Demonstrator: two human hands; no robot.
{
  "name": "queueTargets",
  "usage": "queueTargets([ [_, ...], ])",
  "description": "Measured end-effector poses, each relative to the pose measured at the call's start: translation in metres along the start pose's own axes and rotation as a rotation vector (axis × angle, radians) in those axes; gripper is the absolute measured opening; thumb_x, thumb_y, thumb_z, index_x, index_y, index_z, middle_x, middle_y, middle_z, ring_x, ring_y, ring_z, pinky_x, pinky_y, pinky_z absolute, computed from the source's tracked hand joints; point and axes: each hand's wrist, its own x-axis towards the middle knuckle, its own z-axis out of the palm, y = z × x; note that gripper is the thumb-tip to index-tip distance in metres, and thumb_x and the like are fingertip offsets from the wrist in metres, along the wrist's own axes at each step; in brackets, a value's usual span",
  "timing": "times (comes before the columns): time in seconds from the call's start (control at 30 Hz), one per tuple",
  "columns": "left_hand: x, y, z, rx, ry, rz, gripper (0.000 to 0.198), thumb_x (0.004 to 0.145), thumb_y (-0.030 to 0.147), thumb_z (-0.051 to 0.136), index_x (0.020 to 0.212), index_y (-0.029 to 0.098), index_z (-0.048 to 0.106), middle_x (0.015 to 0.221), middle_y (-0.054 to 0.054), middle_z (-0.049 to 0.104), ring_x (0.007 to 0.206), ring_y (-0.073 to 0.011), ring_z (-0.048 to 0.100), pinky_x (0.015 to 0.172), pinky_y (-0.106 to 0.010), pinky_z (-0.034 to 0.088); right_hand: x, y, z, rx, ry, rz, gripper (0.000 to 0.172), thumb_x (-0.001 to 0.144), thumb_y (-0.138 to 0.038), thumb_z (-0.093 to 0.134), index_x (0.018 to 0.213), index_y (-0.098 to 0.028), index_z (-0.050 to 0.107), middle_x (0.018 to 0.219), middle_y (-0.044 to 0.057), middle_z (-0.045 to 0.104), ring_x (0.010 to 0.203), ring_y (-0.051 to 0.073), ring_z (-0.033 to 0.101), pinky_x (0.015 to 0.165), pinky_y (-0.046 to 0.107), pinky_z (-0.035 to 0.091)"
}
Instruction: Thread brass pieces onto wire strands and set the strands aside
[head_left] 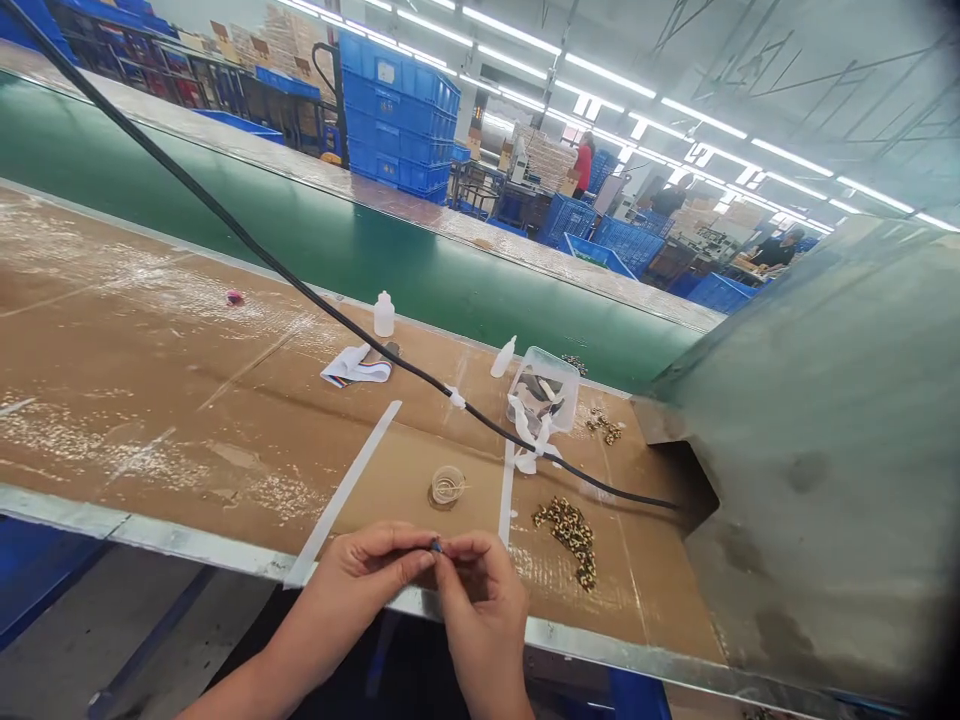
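Bright factory hall, with stacked blue crates beyond a long green belt; nearer, a brown-covered workbench with a metal front edge. Take the point where the hands meet as the clock's centre, twelve straight ahead.

The person's left hand and right hand are together near that edge, thumb and forefinger of each closed on one tiny blue piece, mostly hidden by the fingertips. Just ahead, at twelve, stands a small clear cup with a thin stick across it. At three lies a loose pile of small gold-and-dark parts; at one, a clear plastic box. A black cable slants over the bench from ten to three, into a metal housing.

The likeliest trouble is a drop: the piece is so small that a slight slip of the pinch could lose it, and with the edge so near it could fall toward six, off the bench. The cup seems at risk too, as a knuckle pushed forward could catch the stick and tip it. A sideways sweep of the right hand might scatter the pile.
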Motion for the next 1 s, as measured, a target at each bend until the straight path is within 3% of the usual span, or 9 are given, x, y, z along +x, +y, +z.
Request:
queueTargets([
  [0.13, 0.001, 0.000, 0.000, -0.047, 0.017, -0.003, 0.016, 0.071, 0.027, 0.073, 0.084, 0.019, 0.075, 0.087, -0.005, 0.071, 0.086, -0.0191, 0.064, 0.078, -0.024, 0.051, 0.000, 0.003, 0.002, -0.075, -0.011, -0.032, 0.004, 0.086, -0.023, 0.060, 0.085, -0.020, 0.061, 0.078, 0.002, 0.067, 0.071, 0.015, 0.066, 0.064, 0.023, 0.054],
  [0.23, 0.002, -0.001, 0.001, -0.134, 0.035, -0.014, 0.012, 0.070, 0.026, 0.075, 0.079, 0.019, 0.072, 0.083, -0.002, 0.070, 0.082, -0.0165, 0.064, 0.075, -0.022, 0.051, -0.002, 0.003, 0.003, -0.276, 0.016, -0.231, 0.006, 0.086, -0.017, 0.058, 0.086, -0.022, 0.061, 0.076, -0.001, 0.067, 0.067, 0.013, 0.065, 0.063, 0.021, 0.051],
  [0.37, 0.004, 0.000, -0.001, -0.268, 0.009, -0.058, 0.016, 0.073, 0.029, 0.074, 0.083, 0.019, 0.068, 0.080, 0.000, 0.070, 0.079, -0.0145, 0.065, 0.075, -0.022, 0.052, -0.004, 0.004, 0.003, -0.354, 0.009, -0.451, 0.018, 0.087, -0.011, 0.057, 0.097, -0.025, 0.058, 0.091, -0.001, 0.069, 0.082, 0.013, 0.066, 0.074, 0.021, 0.051],
  [0.67, 0.021, 0.008, -0.023, -0.091, 0.058, -0.036, 0.030, 0.075, 0.040, 0.071, 0.091, 0.016, 0.065, 0.087, -0.004, 0.071, 0.080, -0.0159, 0.067, 0.079, -0.025, 0.054, 0.027, 0.004, -0.026, -0.420, 0.141, -0.236, 0.015, 0.088, -0.027, 0.057, 0.101, -0.020, 0.061, 0.087, 0.003, 0.064, 0.076, 0.015, 0.061, 0.067, 0.025, 0.050],
  [0.83, 0.030, 0.001, -0.021, -0.025, 0.076, 0.023, 0.035, 0.078, 0.044, 0.065, 0.099, 0.017, 0.064, 0.092, -0.005, 0.072, 0.079, -0.0185, 0.069, 0.080, -0.031, 0.056, 0.051, -0.002, -0.027, -0.493, 0.087, -0.229, 0.017, 0.087, -0.031, 0.058, 0.099, -0.020, 0.065, 0.089, 0.004, 0.063, 0.070, 0.015, 0.057, 0.064, 0.028, 0.048],
  [1.0, 0.028, -0.004, -0.019, 0.083, 0.096, 0.003, 0.031, 0.078, 0.040, 0.064, 0.099, 0.018, 0.067, 0.089, -0.005, 0.074, 0.083, -0.0198, 0.069, 0.084, -0.031, 0.055, 0.060, -0.004, -0.018, -0.473, 0.024, -0.264, 0.013, 0.088, -0.026, 0.057, 0.087, -0.022, 0.069, 0.083, 0.003, 0.065, 0.078, 0.018, 0.059, 0.068, 0.028, 0.046],
])
